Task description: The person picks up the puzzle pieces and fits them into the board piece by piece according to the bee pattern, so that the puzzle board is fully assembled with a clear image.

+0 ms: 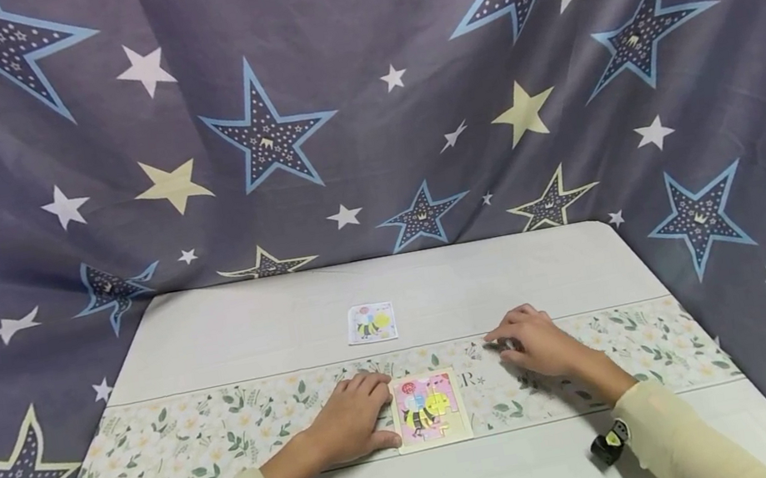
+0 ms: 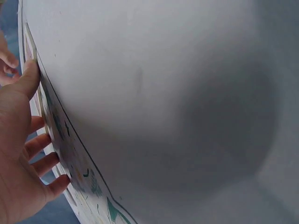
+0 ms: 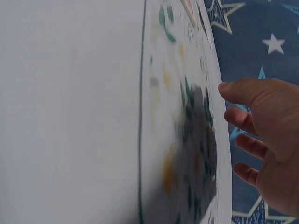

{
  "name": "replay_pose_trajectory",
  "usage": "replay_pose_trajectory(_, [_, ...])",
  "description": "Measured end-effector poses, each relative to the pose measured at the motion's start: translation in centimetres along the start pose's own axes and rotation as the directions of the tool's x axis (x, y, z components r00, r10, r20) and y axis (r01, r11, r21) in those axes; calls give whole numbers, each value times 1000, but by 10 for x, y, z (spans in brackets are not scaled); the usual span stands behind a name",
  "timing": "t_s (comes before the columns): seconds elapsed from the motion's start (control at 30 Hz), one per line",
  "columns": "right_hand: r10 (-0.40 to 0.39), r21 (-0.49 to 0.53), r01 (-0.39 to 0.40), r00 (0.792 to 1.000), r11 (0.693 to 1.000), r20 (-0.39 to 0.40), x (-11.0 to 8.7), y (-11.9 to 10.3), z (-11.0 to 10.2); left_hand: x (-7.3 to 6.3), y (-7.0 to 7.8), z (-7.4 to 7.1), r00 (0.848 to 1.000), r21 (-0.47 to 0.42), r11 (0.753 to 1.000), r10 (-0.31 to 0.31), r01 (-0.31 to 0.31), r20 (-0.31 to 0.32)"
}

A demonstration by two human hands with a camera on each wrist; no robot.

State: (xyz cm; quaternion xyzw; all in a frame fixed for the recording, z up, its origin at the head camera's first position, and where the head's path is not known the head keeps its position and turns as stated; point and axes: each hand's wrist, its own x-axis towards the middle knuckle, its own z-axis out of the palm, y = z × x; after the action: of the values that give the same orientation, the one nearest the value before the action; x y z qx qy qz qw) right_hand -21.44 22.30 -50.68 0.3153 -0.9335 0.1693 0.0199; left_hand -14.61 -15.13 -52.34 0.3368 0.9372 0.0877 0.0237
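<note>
A square wooden jigsaw puzzle [image 1: 428, 409] with a bee picture lies in its pale frame on the floral strip. Pale bare patches show toward its lower right. My left hand [image 1: 354, 415] rests along the frame's left side, thumb near the lower corner and fingertips at the upper one. In the left wrist view, the thumb of the left hand [image 2: 18, 135] touches the frame's edge [image 2: 32, 44] while the other fingers spread loosely. To the right of the puzzle, my right hand [image 1: 539, 341] hovers low over the strip, fingers loosely bent and holding nothing.
Behind the puzzle lies a small card [image 1: 370, 324] with a matching bee picture. A floral strip [image 1: 233, 433] crosses the white table [image 1: 496, 279] from side to side. The star-patterned curtain [image 1: 346, 110] hangs at the back and both sides.
</note>
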Motion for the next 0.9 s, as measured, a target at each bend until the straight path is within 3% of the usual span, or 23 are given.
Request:
replay_pose_trajectory(0.23, [66,-38,-66,998,997,-6,-12,23,-4,0,0,1,1000,-5,1000,1,-2,-7])
replay_pose_trajectory(0.4, [97,-68,-94,995,993,33,-18,35,-4,0,-1,0,1000,-2,1000,5,-5,-8])
replay_pose_trajectory(0.9, [68,-71,-65,997,995,35,-16,40,-3,-1,3,-5,1000,-17,1000,1,-1,-2])
